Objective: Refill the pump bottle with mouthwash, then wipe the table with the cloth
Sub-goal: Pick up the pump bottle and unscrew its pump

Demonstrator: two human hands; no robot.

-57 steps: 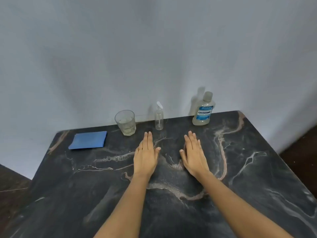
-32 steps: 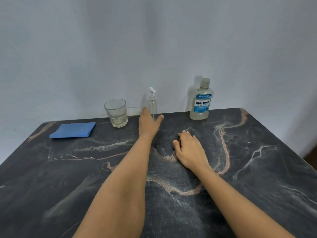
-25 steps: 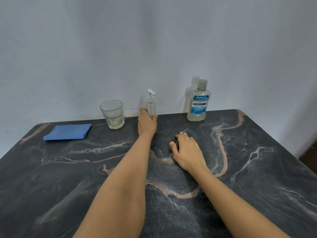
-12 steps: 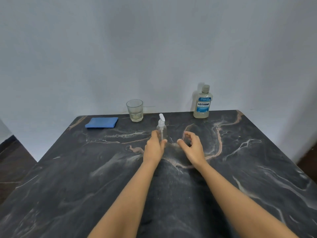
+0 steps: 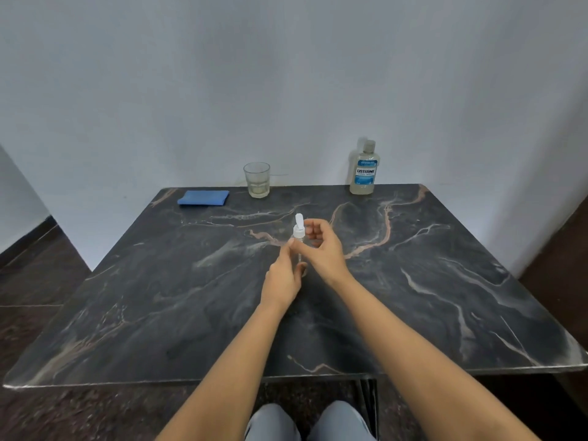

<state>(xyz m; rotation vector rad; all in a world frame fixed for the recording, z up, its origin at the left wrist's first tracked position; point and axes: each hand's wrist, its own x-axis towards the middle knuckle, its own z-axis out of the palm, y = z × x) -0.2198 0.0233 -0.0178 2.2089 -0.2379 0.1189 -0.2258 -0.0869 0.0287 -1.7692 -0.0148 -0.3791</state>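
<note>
Pump bottle stands upright near the ctr of the dark marble table. It's small, clear plastic, w/ a white pump head, nozzle pointing up and a bit left. Both hands are on it.

Left hand grips the lower body from the near-left side, fingers and thumb curled round it. The hand hides the bottle's base, so can't tell if it sits on the table or is lifted a little.

Right hand comes in from the right, higher up. Its thumb lies across the front just under the white collar, and its fingers curl round the far side by the collar. The hand is half closed, pinching the neck area. Pump head still on. Liquid level inside too small to tell.

Mouthwash bottle is at the far edge, right of ctr, against the wall. It's upright, cap on, w/ a blue Listerine label and pale liquid filling most of it. It's well apart from both hands.

Drinking glass is also at the far edge, left of the mouthwash bottle, w/ a little pale liquid in the bottom. Blue cloth lies folded flat towards the far-left corner, near the glass, not touching it.

Both forearms are bare, reaching fwd over the near edge. Knees in grey trousers show below that edge. Dark floor on the left.
</note>
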